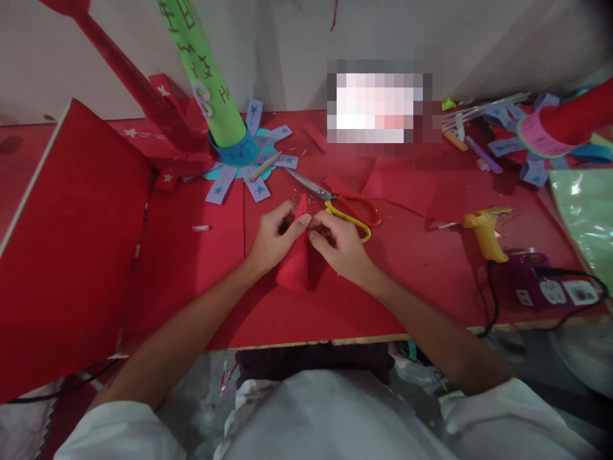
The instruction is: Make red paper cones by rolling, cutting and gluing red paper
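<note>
A red paper cone (293, 268) stands point-up, leaning slightly, above the red tabletop (364, 306). My left hand (278, 235) is closed on its upper part, the thumb lying across the front near the tip. At the cone's right edge, my right hand (339, 244) is closed in a pinch, its fingertips beside my left thumb; any small thing between them is hidden. Just behind my hands lie scissors (330, 197) with one orange and one yellow handle loop, blades pointing left. Small pale scraps are scattered near the blades.
A green paper tube (218, 102) with a blue collar and lilac strips stands at back left. Left of it rises a red panel (71, 255). On the right lie a yellow glue gun (486, 233), a purple box (529, 278) and a corded cable. Another decorated tube (546, 131) lies at far right.
</note>
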